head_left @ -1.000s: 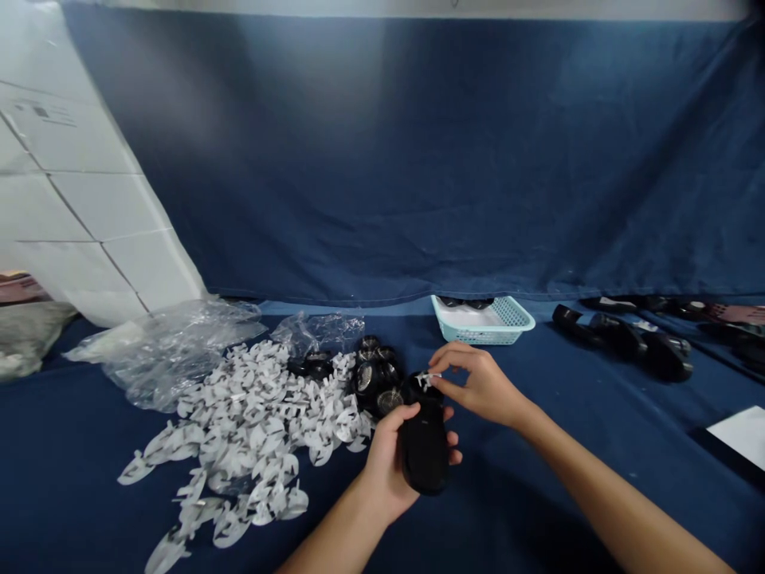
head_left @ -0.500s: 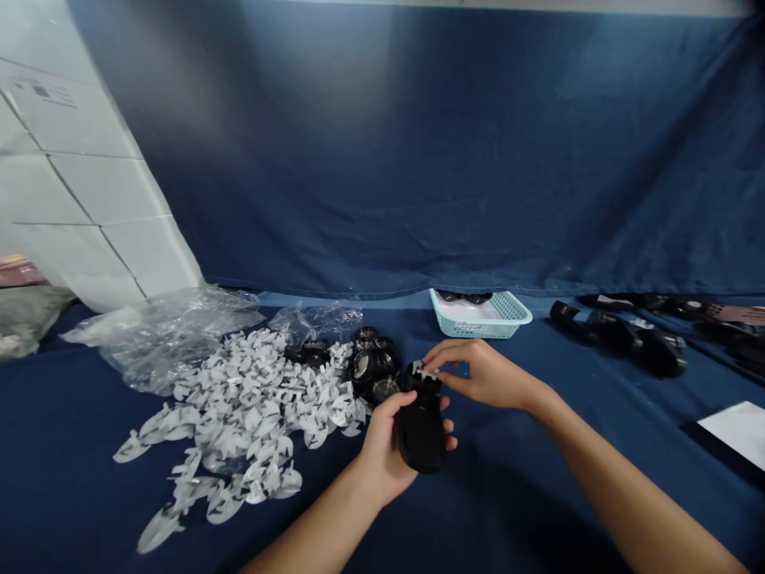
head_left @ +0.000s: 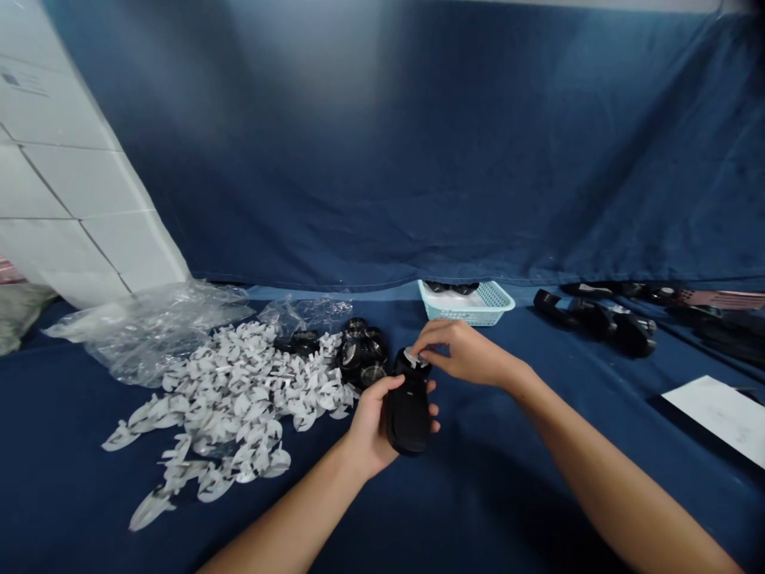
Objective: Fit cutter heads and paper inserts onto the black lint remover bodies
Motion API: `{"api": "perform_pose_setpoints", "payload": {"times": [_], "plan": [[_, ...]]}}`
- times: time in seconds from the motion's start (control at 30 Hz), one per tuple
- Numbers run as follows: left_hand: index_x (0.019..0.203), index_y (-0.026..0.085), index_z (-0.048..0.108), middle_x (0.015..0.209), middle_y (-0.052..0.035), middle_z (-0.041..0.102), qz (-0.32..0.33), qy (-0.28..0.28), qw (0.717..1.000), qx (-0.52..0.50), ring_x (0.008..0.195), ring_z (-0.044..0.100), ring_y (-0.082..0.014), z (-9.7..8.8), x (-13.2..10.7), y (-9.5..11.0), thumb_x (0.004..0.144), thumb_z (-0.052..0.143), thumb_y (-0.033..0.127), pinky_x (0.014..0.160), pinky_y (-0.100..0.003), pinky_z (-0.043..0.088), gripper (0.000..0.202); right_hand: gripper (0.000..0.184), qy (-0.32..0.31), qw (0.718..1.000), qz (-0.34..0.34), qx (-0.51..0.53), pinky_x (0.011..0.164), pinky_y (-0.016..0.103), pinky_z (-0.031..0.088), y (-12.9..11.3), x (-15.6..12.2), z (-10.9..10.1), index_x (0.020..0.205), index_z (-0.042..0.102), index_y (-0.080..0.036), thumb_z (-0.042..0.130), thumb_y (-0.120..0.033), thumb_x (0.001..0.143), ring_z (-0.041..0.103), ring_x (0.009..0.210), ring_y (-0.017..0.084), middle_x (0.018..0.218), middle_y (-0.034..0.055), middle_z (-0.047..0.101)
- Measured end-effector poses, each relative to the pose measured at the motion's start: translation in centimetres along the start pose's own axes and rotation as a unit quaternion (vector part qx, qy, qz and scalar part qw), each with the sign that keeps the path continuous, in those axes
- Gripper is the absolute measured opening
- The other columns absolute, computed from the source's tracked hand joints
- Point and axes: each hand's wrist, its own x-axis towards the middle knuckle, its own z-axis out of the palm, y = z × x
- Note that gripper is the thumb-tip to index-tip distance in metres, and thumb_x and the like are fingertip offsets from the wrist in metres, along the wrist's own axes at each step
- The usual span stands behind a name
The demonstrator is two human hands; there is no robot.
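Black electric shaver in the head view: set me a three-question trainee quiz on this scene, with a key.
1. Which hand wraps around the black electric shaver, left or right?
2. True or false: the right hand touches a white film piece at the shaver's top end.
3. Fill the gap: in the head view, the heap of white film pieces lies to the ___ of the shaver.

Key: 1. left hand; 2. true; 3. left.
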Motion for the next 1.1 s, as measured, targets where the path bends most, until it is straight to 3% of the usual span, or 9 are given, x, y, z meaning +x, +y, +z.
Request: {"api": "perform_pose_setpoints", "payload": {"times": [0.3, 0.6, 0.77, 0.87, 0.97, 1.1], "plan": [[0.105, 0.006, 0.065, 0.101, -0.0131, 0.069, -0.013, -0.006, 1.0, 0.001, 0.069, 0.065, -0.0215, -0.3, 0.2, -0.2, 0.089, 0.052, 0.031, 0.06, -0.035, 0.051, 0.033, 0.018, 0.001, 1.0, 0.011, -0.02, 0.077, 0.029, 0.047, 0.3, 0.1, 0.3, 0.087, 0.072, -0.02, 0.06, -0.009, 0.083, 0.061, 0.081, 0.015, 0.083, 0.0019, 0.07], [0.111, 0.012, 0.065, 0.1, -0.0111, 0.07, -0.017, -0.016, 1.0, -0.001, 0.069, 0.066, -0.0225, -0.5, 0.4, -0.1, 0.09, 0.048, 0.059, 0.059, -0.036, 0.052, 0.055, 0.014, 0.008, 0.998, 0.046, -0.038, 0.072, 0.03, 0.046, 0.6, 0.1, 1.3, 0.084, 0.071, -0.02, 0.06, -0.012, 0.083, 0.059, 0.078, 0.017, 0.079, 0.0032, 0.065], [0.115, 0.012, 0.064, 0.107, -0.0127, 0.068, -0.011, -0.053, 0.999, -0.004, 0.074, 0.067, -0.0242, -0.2, 0.0, 0.0, 0.09, 0.046, 0.061, 0.062, -0.038, 0.053, 0.058, 0.016, -0.002, 0.999, 0.034, -0.032, 0.078, 0.031, 0.047, 0.6, -0.1, -0.1, 0.097, 0.072, -0.022, 0.058, -0.022, 0.089, 0.06, 0.083, 0.017, 0.09, 0.0043, 0.065], [0.117, 0.011, 0.063, 0.108, -0.0126, 0.068, -0.004, -0.052, 0.999, -0.009, 0.073, 0.066, -0.0236, -0.2, -0.1, 0.1, 0.09, 0.046, 0.061, 0.06, -0.037, 0.053, 0.06, 0.023, 0.019, 0.999, 0.028, -0.041, 0.084, 0.034, 0.047, 0.5, -0.1, -0.5, 0.085, 0.073, -0.019, 0.053, -0.028, 0.094, 0.06, 0.09, 0.019, 0.095, 0.0072, 0.063], [0.119, 0.013, 0.063, 0.105, -0.0113, 0.069, -0.001, -0.048, 0.999, -0.014, 0.07, 0.066, -0.0226, -0.2, 0.1, 0.3, 0.09, 0.045, 0.062, 0.058, -0.036, 0.053, 0.059, 0.035, 0.002, 1.0, 0.021, 0.002, 0.093, 0.037, 0.045, 0.2, 0.0, -0.4, 0.074, 0.071, -0.019, 0.047, -0.031, 0.097, 0.06, 0.102, 0.019, 0.109, 0.0082, 0.062], [0.115, 0.012, 0.064, 0.104, -0.0118, 0.07, -0.002, -0.036, 0.999, -0.016, 0.068, 0.066, -0.0227, -0.2, 0.1, 0.4, 0.089, 0.047, 0.062, 0.057, -0.036, 0.053, 0.06, 0.034, 0.028, 0.998, 0.037, 0.039, 0.098, 0.039, 0.044, -0.2, 0.1, -0.1, 0.079, 0.069, -0.02, 0.045, -0.035, 0.098, 0.059, 0.112, 0.022, 0.125, 0.008, 0.061]]}}
